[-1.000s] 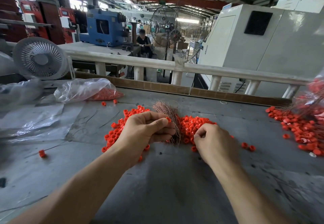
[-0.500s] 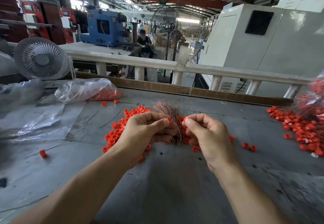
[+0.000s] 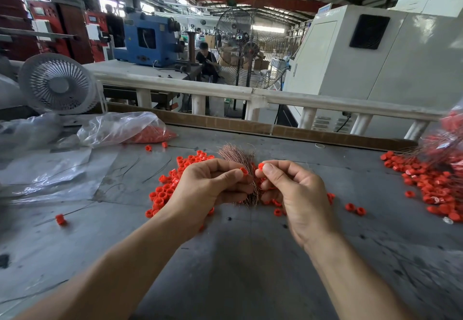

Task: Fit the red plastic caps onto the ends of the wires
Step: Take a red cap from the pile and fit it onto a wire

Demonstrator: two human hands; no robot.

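My left hand [image 3: 213,187] grips the wire bundle [image 3: 240,159] upright, plus a cap. Right hand [image 3: 295,192] pinches a red cap [image 3: 261,166] just right of the tips; the target wire's probably too thin to see.

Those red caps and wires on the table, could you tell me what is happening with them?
A person is fitting caps onto wires. The left hand grips a bundle of wires and a red cap. The right hand pinches another cap beside the bundle. Loose caps lie on the table.

Two hands [image 3: 213,184], three fans [image 3: 58,84]
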